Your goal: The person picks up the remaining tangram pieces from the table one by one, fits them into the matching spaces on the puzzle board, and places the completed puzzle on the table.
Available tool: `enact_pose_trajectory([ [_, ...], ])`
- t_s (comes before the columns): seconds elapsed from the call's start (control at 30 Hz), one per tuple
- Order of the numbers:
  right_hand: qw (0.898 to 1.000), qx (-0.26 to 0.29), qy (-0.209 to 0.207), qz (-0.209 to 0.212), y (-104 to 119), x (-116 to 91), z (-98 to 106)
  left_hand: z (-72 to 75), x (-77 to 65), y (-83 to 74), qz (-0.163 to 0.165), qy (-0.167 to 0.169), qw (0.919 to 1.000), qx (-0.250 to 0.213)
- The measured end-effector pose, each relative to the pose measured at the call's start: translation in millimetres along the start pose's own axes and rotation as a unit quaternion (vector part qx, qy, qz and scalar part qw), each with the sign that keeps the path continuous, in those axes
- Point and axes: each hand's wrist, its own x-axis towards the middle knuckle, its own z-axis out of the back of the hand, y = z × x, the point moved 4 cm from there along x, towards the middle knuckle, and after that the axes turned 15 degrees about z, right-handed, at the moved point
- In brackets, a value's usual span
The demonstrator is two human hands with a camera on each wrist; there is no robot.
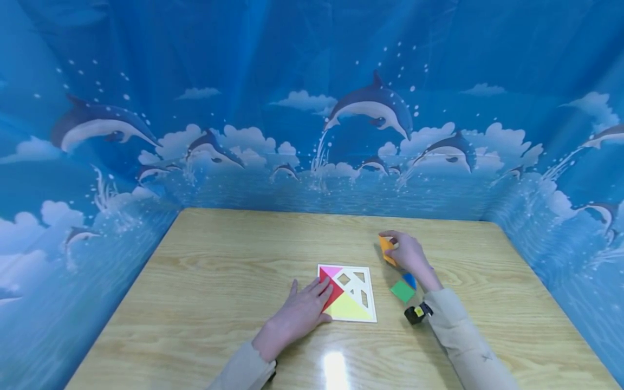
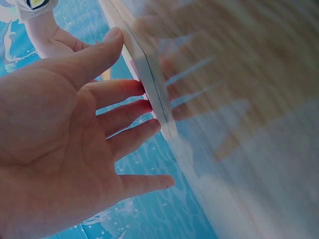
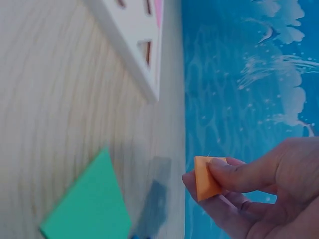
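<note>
A white tangram board (image 1: 371, 295) lies on the table with a pink piece (image 1: 331, 270), a red triangle (image 1: 336, 293) and a yellow triangle (image 1: 347, 308) in it. Several shaped cut-outs show on its right half. My left hand (image 1: 296, 315) rests with spread, straight fingers over the red triangle and the board's left edge. Beyond the board's right side, my right hand (image 1: 410, 254) pinches an orange tangram piece (image 1: 387, 249) between thumb and fingers. In the right wrist view this orange piece (image 3: 205, 178) is tilted up, partly covered by the thumb.
A green piece (image 1: 402, 291) lies right of the board, beneath the right forearm's inner side. Against it sits a blue piece (image 1: 410, 280), partly hidden by the wrist. The wooden table (image 1: 234, 254) meets a blue dolphin-print curtain (image 1: 273, 135) at the back and sides.
</note>
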Motion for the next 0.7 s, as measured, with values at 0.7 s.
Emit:
enact_pose_trajectory([
  [0.7, 0.986, 0.163, -0.042, -0.003, 30, -39, -17, -1.4, 0.8, 1.4, -0.003, -0.002, 1.0, -0.005],
])
